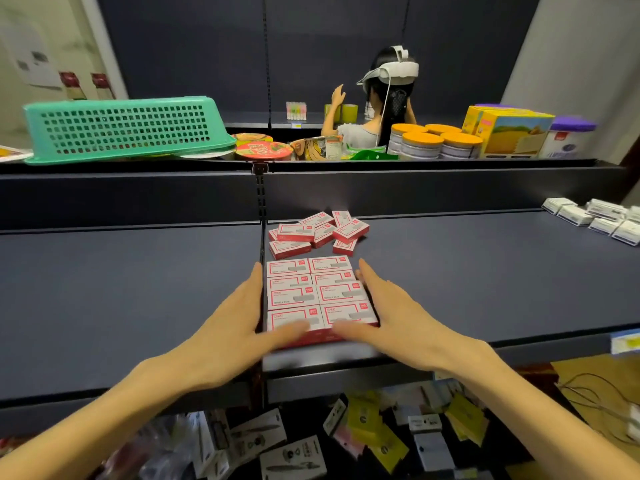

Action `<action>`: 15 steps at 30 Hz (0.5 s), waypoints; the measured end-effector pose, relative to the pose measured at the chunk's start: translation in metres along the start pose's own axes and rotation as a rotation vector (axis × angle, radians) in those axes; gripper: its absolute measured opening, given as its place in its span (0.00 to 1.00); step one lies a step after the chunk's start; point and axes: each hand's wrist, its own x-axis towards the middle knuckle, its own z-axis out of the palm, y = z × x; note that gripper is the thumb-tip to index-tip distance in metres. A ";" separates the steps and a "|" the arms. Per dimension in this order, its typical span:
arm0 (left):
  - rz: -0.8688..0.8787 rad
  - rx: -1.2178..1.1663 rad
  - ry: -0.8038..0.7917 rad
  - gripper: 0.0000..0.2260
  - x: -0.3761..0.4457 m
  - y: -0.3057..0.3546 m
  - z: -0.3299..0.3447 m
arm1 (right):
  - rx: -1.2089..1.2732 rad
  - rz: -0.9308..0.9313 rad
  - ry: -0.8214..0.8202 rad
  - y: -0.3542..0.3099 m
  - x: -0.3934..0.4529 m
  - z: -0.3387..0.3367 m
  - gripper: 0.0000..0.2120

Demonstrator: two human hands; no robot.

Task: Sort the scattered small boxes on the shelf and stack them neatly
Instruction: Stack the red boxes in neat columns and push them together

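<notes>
The wide dark blue metal shelf [467, 271] carries everything here. On it, between the two hands, sits the tidy block of small red-and-white cardboard boxes [320, 296], two columns wide, near the front edge. The left hand [239, 323] lies flat against the block's left side, fingers straight, thumb across the front; the right hand [384, 317] mirrors it on the right side. Neither grasps anything; both press. To square the block well, I'd push evenly from both sides and the front, keeping the palms low so no top box slides. Just beyond the fingertips, the loose heap of matching boxes [317, 233] awaits sorting.
</notes>
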 end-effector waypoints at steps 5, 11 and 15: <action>-0.085 0.007 0.063 0.20 0.055 0.001 -0.026 | 0.063 0.040 0.284 0.008 0.050 -0.033 0.26; -0.080 0.223 0.180 0.25 0.132 -0.042 -0.033 | -0.182 0.144 0.315 0.026 0.128 -0.039 0.31; 0.004 0.313 0.157 0.22 0.160 -0.049 -0.031 | -0.229 0.115 0.356 0.034 0.148 -0.040 0.29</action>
